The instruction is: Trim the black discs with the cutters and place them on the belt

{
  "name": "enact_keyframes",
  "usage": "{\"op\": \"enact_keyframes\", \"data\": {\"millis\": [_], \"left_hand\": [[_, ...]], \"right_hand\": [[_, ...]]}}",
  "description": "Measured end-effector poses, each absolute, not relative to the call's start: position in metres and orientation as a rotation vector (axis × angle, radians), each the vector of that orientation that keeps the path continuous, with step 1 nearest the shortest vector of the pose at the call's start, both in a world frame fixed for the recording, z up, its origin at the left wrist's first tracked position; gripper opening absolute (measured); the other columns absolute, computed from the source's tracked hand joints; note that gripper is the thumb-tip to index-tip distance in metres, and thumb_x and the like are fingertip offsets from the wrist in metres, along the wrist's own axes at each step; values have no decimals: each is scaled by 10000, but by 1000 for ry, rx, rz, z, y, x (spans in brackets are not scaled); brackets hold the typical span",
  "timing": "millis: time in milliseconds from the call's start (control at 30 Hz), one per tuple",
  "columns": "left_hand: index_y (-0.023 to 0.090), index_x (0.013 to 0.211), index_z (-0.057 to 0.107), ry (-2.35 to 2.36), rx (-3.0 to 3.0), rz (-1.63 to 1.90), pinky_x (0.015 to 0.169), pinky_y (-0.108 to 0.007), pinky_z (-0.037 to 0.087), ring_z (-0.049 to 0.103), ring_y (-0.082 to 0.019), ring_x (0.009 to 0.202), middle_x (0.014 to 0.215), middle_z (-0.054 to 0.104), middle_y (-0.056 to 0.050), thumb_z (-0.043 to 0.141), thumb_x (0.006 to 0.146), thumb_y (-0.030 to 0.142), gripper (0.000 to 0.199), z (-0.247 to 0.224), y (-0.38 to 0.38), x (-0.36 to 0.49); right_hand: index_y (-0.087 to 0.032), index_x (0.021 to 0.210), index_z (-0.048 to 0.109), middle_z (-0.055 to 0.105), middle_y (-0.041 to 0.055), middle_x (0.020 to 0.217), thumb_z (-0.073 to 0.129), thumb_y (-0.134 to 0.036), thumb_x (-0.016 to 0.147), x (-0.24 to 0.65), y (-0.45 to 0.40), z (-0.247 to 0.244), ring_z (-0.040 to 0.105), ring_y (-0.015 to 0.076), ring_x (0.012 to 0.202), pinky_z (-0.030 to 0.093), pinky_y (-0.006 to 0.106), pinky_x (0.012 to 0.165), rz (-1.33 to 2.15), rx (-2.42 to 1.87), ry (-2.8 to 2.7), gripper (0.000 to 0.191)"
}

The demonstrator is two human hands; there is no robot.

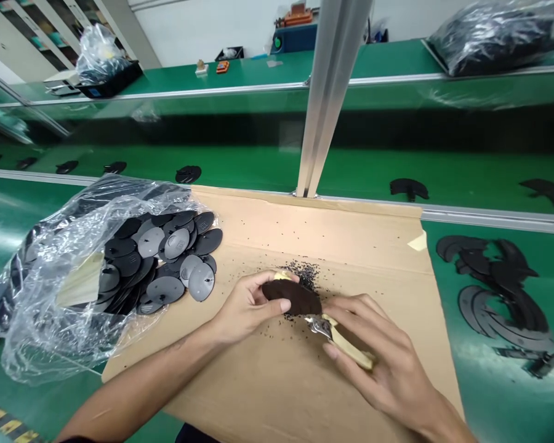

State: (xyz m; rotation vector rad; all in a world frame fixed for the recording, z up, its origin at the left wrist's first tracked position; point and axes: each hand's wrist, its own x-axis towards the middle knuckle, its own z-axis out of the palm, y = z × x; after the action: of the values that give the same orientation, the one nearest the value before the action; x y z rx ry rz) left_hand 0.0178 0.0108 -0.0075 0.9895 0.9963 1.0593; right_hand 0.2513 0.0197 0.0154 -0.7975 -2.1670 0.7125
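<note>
Between the thumb and fingers of my left hand [249, 304] is a dark oval plastic disc [293, 298], held above the cardboard. A bit of yellow covering shows at a fingertip of that hand. My right hand [378, 351] is wrapped round a pair of nippers [341, 343] with pale yellow handles. Their metal jaws touch or lie very close to the disc's lower right edge; I cannot tell which. Behind the disc, many tiny black plastic bits [305, 274] are scattered on the cardboard sheet [240, 381].
A clear plastic bag [41, 307] spills a heap of black oval discs [166, 286] at left. Curved black parts [503, 289] are stacked at right on the green bench. A metal post [330, 92] rises behind the cardboard, and single parts line the strip beyond.
</note>
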Motion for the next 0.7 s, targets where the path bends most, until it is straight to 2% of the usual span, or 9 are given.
{"op": "enact_keyframes", "data": {"millis": [167,367,567,700], "left_hand": [[160,1021,730,1027,1235,1043,892,-290,554,694,-186,994,1029,746,-82,731,840,140,181,-3,9,18],[166,904,702,940,1380,1125,898,-250,547,690,-151,993,1017,731,-59,663,827,-2,188,-4,8,18],[173,872,716,952,1521,1137,850,-237,551,670,-140,968,1031,676,-54,704,822,22,160,-5,6,16],[174,873,713,919,1550,1143,837,-229,556,679,-131,947,995,693,-47,687,826,0,181,-5,7,16]], "right_hand": [[-195,1248,615,715,94,1098,627,-106,876,256,19,14,657,216,991,549,372,815,814,-697,-2114,382],[-184,1255,609,715,103,1097,671,-118,867,258,25,7,658,221,972,540,383,818,565,-884,-2113,398],[-177,1265,597,718,118,1110,661,-167,891,256,24,4,666,237,973,540,389,787,499,-868,-2227,379],[-172,1275,587,716,128,1112,640,-177,909,255,23,6,662,254,992,529,403,780,417,-857,-2282,370]]}}
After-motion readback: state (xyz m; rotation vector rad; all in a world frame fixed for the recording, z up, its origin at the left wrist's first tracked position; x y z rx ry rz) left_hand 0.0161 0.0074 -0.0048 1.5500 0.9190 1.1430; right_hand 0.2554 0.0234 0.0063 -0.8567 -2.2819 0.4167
